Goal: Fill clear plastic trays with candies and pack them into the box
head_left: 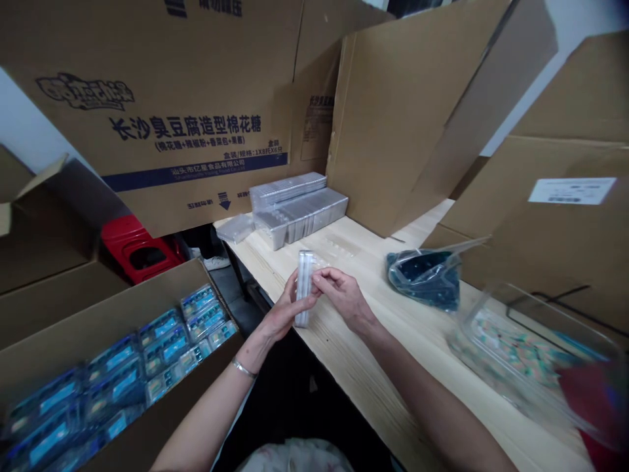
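Both my hands hold a clear plastic blister case upright and edge-on over the front edge of a light wooden table. My left hand grips its lower left side, with a thin bracelet on that wrist. My right hand pinches its upper right edge with fingers closed. The case looks closed; what is inside it I cannot make out.
Stacks of clear plastic trays stand at the table's far end. A dark blue plastic bag and a clear tub with small packets lie to the right. At left an open carton holds several blue packaged cases. Cardboard boxes surround the table; a red stool stands behind.
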Demonstrator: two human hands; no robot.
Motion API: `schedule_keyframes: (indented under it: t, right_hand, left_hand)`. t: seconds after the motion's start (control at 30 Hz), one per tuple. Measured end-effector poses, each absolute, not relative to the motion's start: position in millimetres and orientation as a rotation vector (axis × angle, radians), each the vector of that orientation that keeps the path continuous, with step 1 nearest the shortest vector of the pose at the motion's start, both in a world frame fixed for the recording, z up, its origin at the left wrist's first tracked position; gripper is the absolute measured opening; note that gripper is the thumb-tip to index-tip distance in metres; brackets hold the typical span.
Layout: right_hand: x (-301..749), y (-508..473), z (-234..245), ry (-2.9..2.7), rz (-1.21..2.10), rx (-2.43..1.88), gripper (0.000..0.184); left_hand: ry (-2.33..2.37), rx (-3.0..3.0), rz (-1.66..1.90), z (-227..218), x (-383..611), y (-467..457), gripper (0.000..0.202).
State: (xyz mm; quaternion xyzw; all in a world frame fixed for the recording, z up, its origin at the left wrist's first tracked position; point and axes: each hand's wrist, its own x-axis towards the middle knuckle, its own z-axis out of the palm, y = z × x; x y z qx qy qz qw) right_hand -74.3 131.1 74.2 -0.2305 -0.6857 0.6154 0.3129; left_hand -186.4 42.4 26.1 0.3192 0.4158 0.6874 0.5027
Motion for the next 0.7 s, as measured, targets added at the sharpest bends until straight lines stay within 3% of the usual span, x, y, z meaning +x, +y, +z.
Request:
schedule_keyframes:
  t: [0.33,0.7]
  right_hand:
    - [-74.2,134.9,64.0,-1.699,1.71,-0.574,0.021]
    - [-68.5,145.7,69.3,-1.61,1.801,-0.549,0.017]
  left_hand:
    - [0.974,0.763,1.681,23.0,-180.4,41.8,0.075]
    - [0.937,0.449,1.724,6.0,-201.3,21.6,0.034]
